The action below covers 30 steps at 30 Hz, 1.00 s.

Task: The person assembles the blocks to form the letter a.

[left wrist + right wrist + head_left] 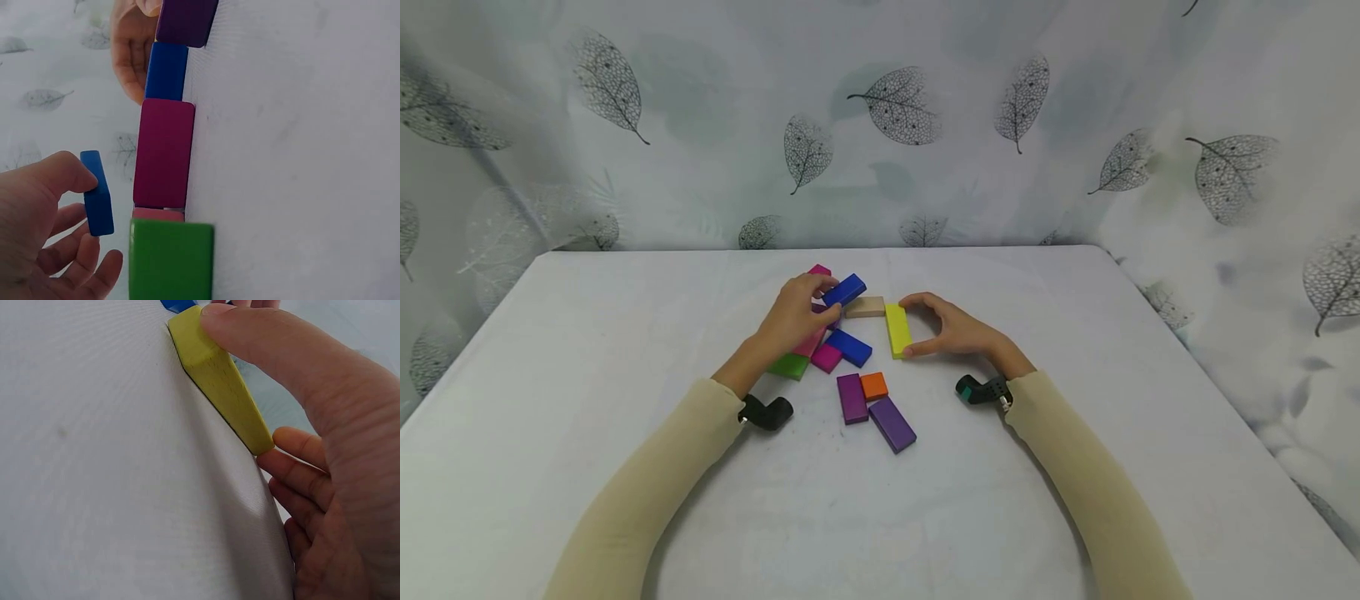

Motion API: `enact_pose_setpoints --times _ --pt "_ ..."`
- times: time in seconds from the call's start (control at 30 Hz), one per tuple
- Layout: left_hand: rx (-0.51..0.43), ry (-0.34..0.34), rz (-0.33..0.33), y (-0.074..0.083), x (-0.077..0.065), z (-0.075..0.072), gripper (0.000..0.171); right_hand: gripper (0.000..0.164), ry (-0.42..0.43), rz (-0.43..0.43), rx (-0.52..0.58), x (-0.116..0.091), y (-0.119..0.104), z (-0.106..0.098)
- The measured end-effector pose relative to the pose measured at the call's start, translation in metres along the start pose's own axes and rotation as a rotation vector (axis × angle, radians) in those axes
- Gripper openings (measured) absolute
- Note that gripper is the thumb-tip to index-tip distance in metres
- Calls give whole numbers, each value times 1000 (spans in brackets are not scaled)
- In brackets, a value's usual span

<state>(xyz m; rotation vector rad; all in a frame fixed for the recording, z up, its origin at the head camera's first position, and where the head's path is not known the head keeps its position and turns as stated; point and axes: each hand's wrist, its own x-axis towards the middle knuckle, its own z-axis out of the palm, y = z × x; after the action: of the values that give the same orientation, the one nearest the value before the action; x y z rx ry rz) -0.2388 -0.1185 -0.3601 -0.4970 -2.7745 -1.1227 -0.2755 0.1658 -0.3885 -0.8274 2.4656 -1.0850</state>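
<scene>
Between thumb and fingers, my left hand [795, 312] pinches a blue block [845, 290], held above the pile of blocks. In the left wrist view that blue block [97, 194] hangs clear of the row of blocks beside it. My right hand [958, 327] spans a yellow block [898, 331] lengthwise, thumb at its near end and fingertips at the far end. The yellow block [228, 387] lies on the white cloth in the right wrist view. Its far end sits beside a natural wood block [865, 307].
Below my left hand lie a green block [789, 366], a pink block [809, 343], a magenta block [827, 357] and another blue block [850, 347]. Nearer stand two purple blocks [892, 425] and an orange block [874, 386]. A leaf-print curtain [880, 125] hangs behind the table.
</scene>
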Motion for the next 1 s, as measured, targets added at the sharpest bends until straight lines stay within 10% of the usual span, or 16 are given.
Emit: enact_pose_setpoints --times 1.0 --pt "8 -62 4 -11 -7 0 38 80 5 -14 16 -1 -3 0"
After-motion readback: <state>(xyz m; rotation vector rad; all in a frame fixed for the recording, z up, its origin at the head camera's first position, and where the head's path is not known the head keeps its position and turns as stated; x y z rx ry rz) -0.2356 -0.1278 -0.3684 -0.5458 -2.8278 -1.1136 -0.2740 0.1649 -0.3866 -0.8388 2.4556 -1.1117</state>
